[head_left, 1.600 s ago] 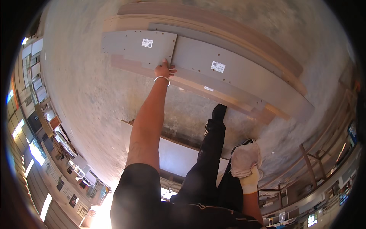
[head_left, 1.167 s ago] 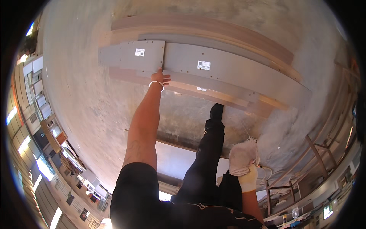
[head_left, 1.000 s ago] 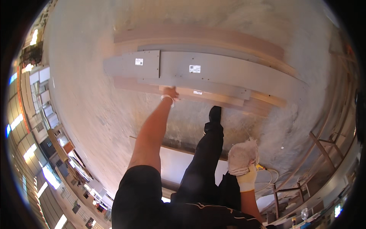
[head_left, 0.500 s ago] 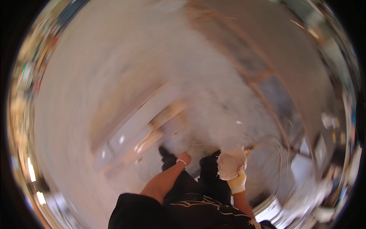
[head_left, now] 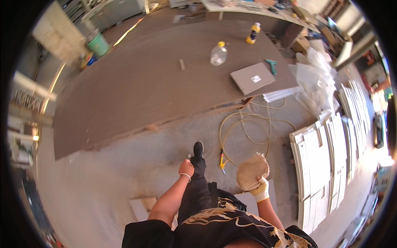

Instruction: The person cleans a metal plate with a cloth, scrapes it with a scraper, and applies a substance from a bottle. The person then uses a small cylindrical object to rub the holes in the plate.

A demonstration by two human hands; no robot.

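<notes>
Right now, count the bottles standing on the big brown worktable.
2. A clear plastic bottle with a yellow cap near the table's middle, and a yellow bottle further back to the right. Clutter beyond may hide others.
</notes>
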